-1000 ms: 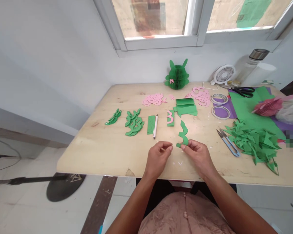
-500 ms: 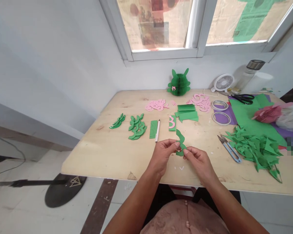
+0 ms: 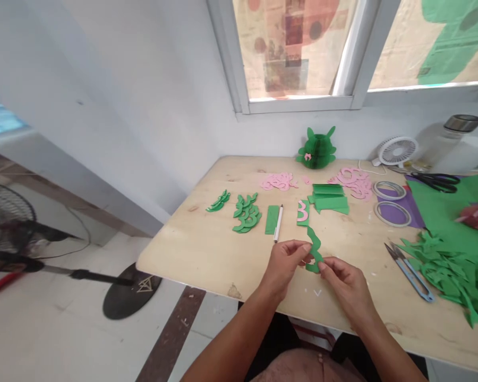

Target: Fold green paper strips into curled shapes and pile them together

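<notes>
Strip (image 3: 315, 241), green paper, wavy-edged, one piece: we find it between the two hands, over the near part of the wooden counter (image 3: 191, 254). Left hand (image 3: 284, 262): thumb and fingers pinch the strip along its left edge, close to the middle. Right hand (image 3: 346, 284): fingers pinch it at the lower right edge, the fingertips of both hands being near each other. Whether the strip touches the counter, we cannot tell. Just beyond its upper end we list one green card (image 3: 301, 222) bearing a pink scalloped piece (image 3: 304, 211). To the left of that, in order, we record a white pen (image 3: 279, 225), lying beside a green rectangle (image 3: 271, 220); a heap of curved green cutouts (image 3: 247, 215); and a smaller green bunch (image 3: 219, 201). Behind, we count two pink piles, left (image 3: 279, 181) and right (image 3: 355, 184), with a stack of green oblongs (image 3: 330, 203) near the right one. At the wall we enter a green pleated paper figure (image 3: 321, 150) with a pink bow (image 3: 307, 157), and a white fan (image 3: 398, 152). On the right side we note two tape rolls, upper (image 3: 389, 198) and lower (image 3: 394, 223), black-handled scissors (image 3: 438, 182), blue-handled snips (image 3: 412, 276) with blades apart, and a loose heap of green scraps (image 3: 448, 278) beside the snips.
</notes>
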Available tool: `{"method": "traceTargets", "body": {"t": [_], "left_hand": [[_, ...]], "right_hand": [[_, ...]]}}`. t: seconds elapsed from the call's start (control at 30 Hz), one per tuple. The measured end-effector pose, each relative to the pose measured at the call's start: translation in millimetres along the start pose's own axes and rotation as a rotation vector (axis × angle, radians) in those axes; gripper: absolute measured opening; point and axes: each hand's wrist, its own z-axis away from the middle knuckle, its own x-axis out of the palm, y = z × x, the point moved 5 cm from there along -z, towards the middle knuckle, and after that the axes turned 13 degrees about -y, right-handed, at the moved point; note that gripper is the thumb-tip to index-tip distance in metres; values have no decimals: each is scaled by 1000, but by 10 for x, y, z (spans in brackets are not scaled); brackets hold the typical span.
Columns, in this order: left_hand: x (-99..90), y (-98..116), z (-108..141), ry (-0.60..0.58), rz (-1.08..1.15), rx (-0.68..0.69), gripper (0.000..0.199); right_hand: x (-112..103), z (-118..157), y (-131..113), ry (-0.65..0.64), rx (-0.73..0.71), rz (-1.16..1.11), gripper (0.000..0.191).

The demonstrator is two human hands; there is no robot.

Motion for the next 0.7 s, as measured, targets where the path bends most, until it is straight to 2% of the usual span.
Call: {"method": "traceTargets", "body": {"t": [0.03, 0.1, 0.17, 0.27, 0.33, 0.4, 0.47, 0.53, 0.7], "left_hand": [[-105, 7, 8, 51, -89, 18, 37], [-433, 14, 18, 184, -196, 34, 34], [-892, 30, 11, 340, -333, 29, 28], [-1655, 38, -58, 548, -541, -49, 24], [-2091, 22, -143, 636, -655, -126, 22], [-2423, -17, -248, 680, -738, -209, 20], [-2658, -69, -359, 699, -791, -297, 20], [-2812, -118, -476, 682, -827, -370, 18], [-2993, -188, -718, 577, -880, -498, 18]], "right_hand": [[-4, -6, 9, 9, 10, 5, 34], [-23, -13, 29, 40, 27, 21, 34], [-51, -11, 55, 81, 32, 32, 34], [-91, 6, 116, 128, 45, 14, 32], [-109, 21, 155, 144, 57, 8, 31], [-123, 39, 185, 156, 65, 14, 31], [-136, 58, 213, 168, 73, 18, 31], [-147, 71, 247, 174, 84, 12, 31], [-149, 66, 348, 147, 137, -22, 30]]}}
